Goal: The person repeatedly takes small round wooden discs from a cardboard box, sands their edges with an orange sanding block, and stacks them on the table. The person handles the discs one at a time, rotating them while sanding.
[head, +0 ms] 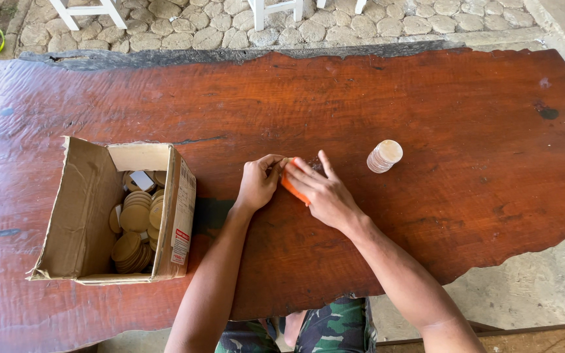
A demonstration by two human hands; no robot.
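Your right hand (pixel 325 194) lies flat-fingered over an orange block (pixel 291 185) at table (pixel 426 98) centre; your left hand (pixel 258 182), fingers curled, pinches its 9 o'clock end. Disc stack (pixel 384 156) at 2 o'clock.

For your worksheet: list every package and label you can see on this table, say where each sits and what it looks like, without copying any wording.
Cardboard box: left part of the wooden table, open-topped, brown, holding round wooden discs.
Label on the box: on its right outer side, a white rectangle with small print and a red patch.
White slip: inside the box, on the discs, small and rectangular.
No signs or screens.
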